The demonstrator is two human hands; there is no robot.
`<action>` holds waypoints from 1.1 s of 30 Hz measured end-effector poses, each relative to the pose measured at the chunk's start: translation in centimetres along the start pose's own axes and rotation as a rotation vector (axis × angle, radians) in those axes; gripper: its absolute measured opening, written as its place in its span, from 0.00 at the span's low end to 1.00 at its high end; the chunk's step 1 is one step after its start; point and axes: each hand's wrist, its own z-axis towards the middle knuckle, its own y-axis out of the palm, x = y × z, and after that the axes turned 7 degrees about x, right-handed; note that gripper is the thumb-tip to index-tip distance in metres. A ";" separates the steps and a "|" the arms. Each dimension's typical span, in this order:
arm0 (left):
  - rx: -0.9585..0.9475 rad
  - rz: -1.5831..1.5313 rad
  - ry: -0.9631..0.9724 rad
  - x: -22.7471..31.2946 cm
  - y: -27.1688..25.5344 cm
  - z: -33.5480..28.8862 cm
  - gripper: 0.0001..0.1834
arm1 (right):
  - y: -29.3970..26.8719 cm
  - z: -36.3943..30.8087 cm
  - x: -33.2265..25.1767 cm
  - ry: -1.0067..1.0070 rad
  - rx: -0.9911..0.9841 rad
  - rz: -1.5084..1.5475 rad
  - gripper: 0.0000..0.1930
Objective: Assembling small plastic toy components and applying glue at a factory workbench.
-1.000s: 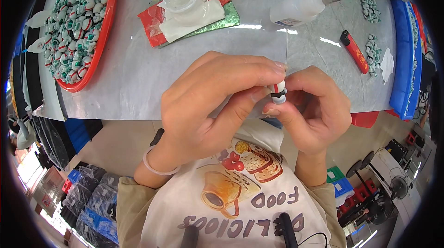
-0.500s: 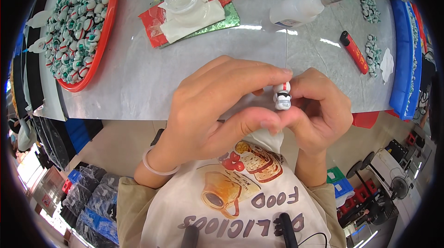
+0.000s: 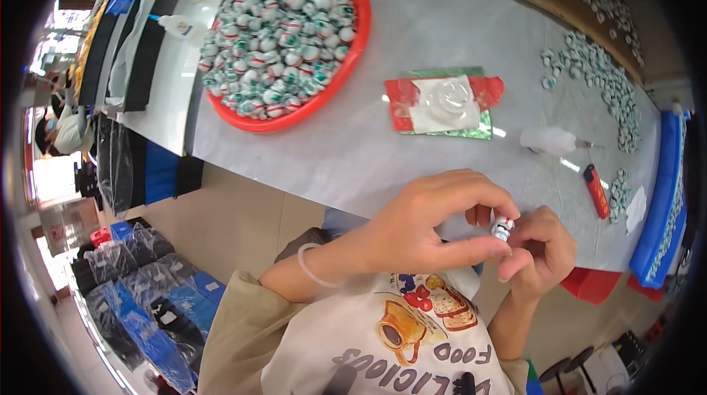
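A tiny white toy figure [image 3: 503,228] with a red stripe on top and a dark band sits upright between the thumb and forefinger of my left hand [image 3: 434,225]. Close against its right side is my right hand [image 3: 543,247], its fingers curled in and its thumb pointing down-left. Whatever those curled fingers may hold is hidden. Both hands are above the near edge of the grey table [image 3: 317,155], in front of my printed apron [image 3: 331,336].
A red basin [image 3: 361,34] heaped with similar figures stands at the left. Beyond my hands are a clear round dish [image 3: 449,96] on a white pad, a white squeeze bottle [image 3: 549,141] with a needle tip, and a red lighter [image 3: 596,192]. Loose figures [image 3: 589,71] lie far right, near a blue bin [image 3: 663,203].
The view has swung left, so the table and hands appear farther right and lower, and the whole basin shows. My left hand still pinches the figure; the right thumb has dropped away from it.
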 end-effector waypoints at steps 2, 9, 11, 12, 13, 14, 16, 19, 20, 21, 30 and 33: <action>0.027 -0.023 0.024 0.6 -0.6 0.0 0.16 | 0.0 0.0 -0.2 0.019 -0.005 0.008 0.26; 0.606 1.063 0.388 2.6 -9.7 1.7 0.15 | -0.3 -0.1 -0.1 0.109 -0.052 0.015 0.27; 0.651 1.234 0.372 3.3 -11.6 1.7 0.15 | -0.1 0.1 -0.5 0.106 -0.063 0.010 0.25; 0.645 1.303 0.359 3.5 -12.1 1.6 0.14 | 0.0 0.1 -0.6 0.117 -0.071 -0.007 0.24; 0.637 1.365 0.344 3.5 -12.4 1.7 0.14 | 0.0 0.1 -0.6 0.110 -0.068 -0.007 0.24; 0.645 1.347 0.307 3.3 -12.7 1.8 0.15 | 0.2 0.1 -0.4 0.108 -0.060 0.002 0.24; 0.625 1.357 0.337 3.6 -12.9 2.3 0.15 | 0.1 0.1 -0.5 0.096 -0.047 0.019 0.23; 0.601 1.421 0.345 4.1 -12.5 3.1 0.18 | 0.0 0.3 -0.9 0.115 -0.038 0.004 0.22; 0.596 1.464 0.319 3.9 -12.5 3.4 0.19 | 0.2 0.3 -0.9 0.101 -0.036 0.008 0.21; 0.606 1.465 0.323 3.6 -12.6 3.5 0.19 | 0.3 0.4 -1.0 0.086 -0.035 0.013 0.20; 0.609 1.318 0.242 4.7 -13.6 3.4 0.18 | 0.1 -0.1 -0.5 0.135 0.022 -0.024 0.19; 0.804 0.993 0.200 6.1 -15.8 1.9 0.14 | 0.0 -0.2 -0.5 0.132 0.027 -0.011 0.20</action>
